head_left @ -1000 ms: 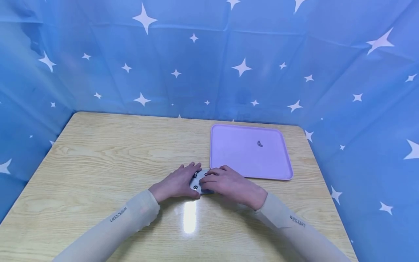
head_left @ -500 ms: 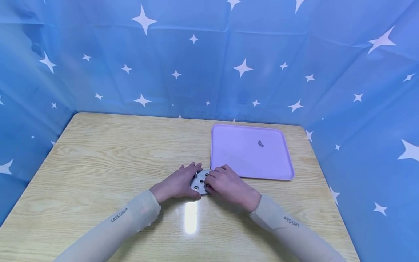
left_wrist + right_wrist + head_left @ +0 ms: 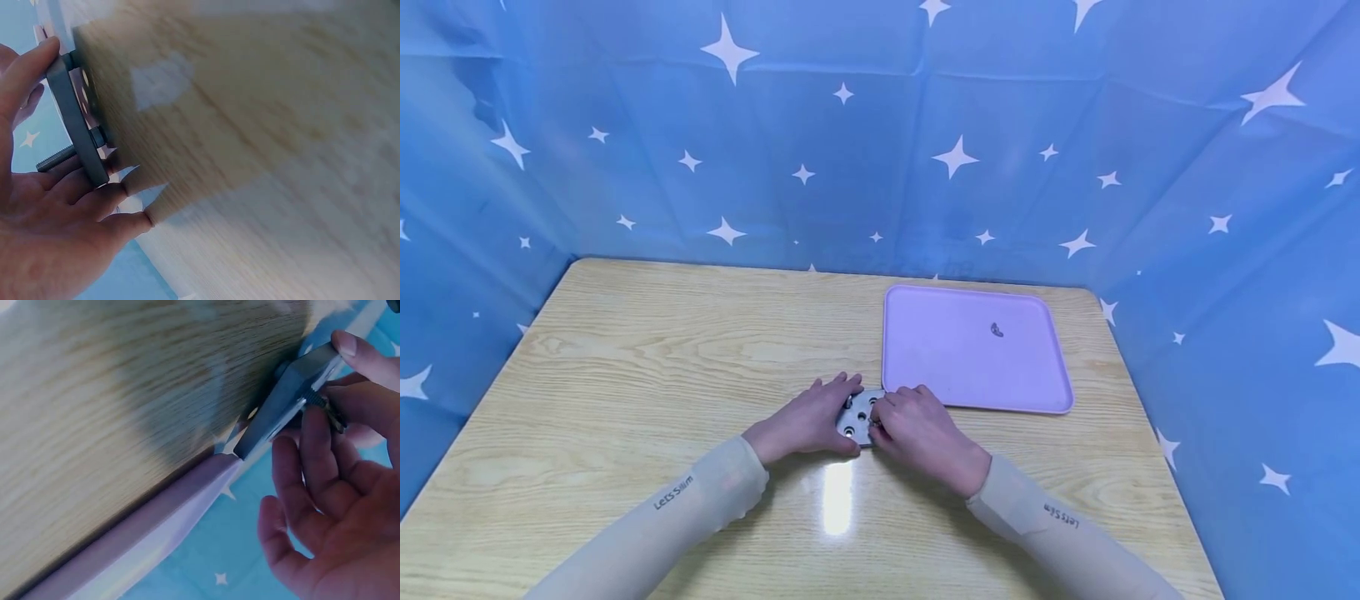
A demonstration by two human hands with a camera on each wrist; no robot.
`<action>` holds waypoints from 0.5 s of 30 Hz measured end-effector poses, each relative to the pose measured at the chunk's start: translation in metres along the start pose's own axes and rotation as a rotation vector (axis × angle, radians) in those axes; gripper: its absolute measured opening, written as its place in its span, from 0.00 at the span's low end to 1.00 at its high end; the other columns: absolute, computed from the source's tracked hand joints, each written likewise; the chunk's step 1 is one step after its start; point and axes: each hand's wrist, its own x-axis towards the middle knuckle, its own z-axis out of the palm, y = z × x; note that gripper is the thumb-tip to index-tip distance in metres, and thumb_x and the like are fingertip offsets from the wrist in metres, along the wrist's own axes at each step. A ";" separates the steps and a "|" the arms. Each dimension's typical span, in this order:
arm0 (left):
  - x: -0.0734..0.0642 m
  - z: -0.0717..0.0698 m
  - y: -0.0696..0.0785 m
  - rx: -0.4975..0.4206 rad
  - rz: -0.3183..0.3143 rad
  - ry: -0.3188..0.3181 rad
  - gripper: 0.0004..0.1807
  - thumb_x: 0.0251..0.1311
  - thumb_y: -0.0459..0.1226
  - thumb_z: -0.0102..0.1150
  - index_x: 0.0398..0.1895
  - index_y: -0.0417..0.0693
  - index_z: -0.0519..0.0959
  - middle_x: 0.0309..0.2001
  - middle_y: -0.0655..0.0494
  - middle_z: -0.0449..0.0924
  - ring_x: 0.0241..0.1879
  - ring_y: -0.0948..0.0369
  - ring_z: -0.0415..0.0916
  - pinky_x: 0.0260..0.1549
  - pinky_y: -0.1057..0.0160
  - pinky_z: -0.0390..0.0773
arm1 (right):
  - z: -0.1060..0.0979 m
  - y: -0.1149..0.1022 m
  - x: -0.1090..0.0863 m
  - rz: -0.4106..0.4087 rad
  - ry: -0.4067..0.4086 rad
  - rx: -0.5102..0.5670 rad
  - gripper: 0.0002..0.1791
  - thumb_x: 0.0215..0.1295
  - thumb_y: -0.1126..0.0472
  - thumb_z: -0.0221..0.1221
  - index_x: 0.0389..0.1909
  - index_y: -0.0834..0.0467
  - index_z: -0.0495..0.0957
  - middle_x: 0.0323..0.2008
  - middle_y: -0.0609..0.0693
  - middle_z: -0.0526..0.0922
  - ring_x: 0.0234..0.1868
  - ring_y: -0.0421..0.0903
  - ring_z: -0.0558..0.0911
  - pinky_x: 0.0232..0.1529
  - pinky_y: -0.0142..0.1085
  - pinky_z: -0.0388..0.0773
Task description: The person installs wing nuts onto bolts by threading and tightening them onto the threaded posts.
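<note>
A grey metal plate [image 3: 861, 417] with several round holes stands on short feet on the table, just in front of the tray's near left corner. My left hand [image 3: 808, 421] holds its left side, thumb at the near edge and fingers around the far one. In the left wrist view a threaded bolt [image 3: 56, 159] sticks up from the plate beside those fingers. At the plate's right side my right hand [image 3: 925, 437] pinches a small shiny metal piece [image 3: 338, 420] on another threaded bolt [image 3: 314, 398]. The fingers hide most of that piece, so its exact kind is unclear.
A purple tray [image 3: 962, 358] lies at the back right of the wooden table [image 3: 662, 350]. One small dark metal piece [image 3: 997, 330] rests in it. A blue star-patterned curtain [image 3: 880, 142] hangs behind the table and along its sides.
My right hand has drawn its fingers in from spread over the plate to a pinch at its right side, and its wrist has swung slightly left. The left hand keeps its place.
</note>
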 end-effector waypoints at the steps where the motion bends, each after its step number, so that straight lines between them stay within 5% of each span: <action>1: 0.000 0.000 -0.001 -0.001 0.003 0.002 0.55 0.45 0.46 0.82 0.76 0.37 0.64 0.77 0.40 0.61 0.78 0.44 0.55 0.77 0.41 0.52 | -0.001 0.001 -0.001 0.003 -0.021 0.009 0.08 0.63 0.53 0.68 0.33 0.52 0.81 0.29 0.45 0.84 0.31 0.46 0.80 0.34 0.42 0.77; 5: -0.001 0.000 -0.001 0.000 0.005 -0.001 0.55 0.46 0.46 0.81 0.76 0.37 0.64 0.77 0.39 0.61 0.78 0.43 0.54 0.76 0.39 0.52 | -0.013 0.009 -0.003 -0.038 -0.137 0.045 0.20 0.66 0.50 0.67 0.56 0.52 0.81 0.49 0.46 0.86 0.49 0.49 0.83 0.49 0.48 0.80; 8: -0.001 -0.002 -0.001 -0.002 0.000 -0.006 0.54 0.47 0.46 0.81 0.77 0.38 0.64 0.77 0.40 0.61 0.78 0.43 0.54 0.76 0.39 0.52 | -0.022 0.017 -0.003 -0.145 -0.213 0.065 0.29 0.66 0.56 0.70 0.68 0.49 0.76 0.64 0.44 0.80 0.64 0.50 0.77 0.58 0.50 0.78; 12: 0.000 -0.003 0.000 -0.007 -0.003 -0.015 0.54 0.47 0.46 0.81 0.76 0.38 0.64 0.78 0.40 0.60 0.79 0.43 0.53 0.76 0.38 0.52 | -0.027 0.024 0.000 -0.313 -0.241 0.039 0.25 0.66 0.62 0.69 0.64 0.46 0.80 0.67 0.39 0.77 0.68 0.48 0.74 0.59 0.48 0.77; 15: 0.001 -0.002 0.001 -0.002 -0.005 -0.018 0.54 0.47 0.47 0.81 0.77 0.39 0.64 0.77 0.40 0.61 0.79 0.44 0.53 0.76 0.39 0.52 | -0.025 0.026 0.001 -0.355 -0.224 -0.002 0.18 0.68 0.62 0.67 0.57 0.45 0.84 0.62 0.38 0.81 0.66 0.47 0.76 0.58 0.46 0.76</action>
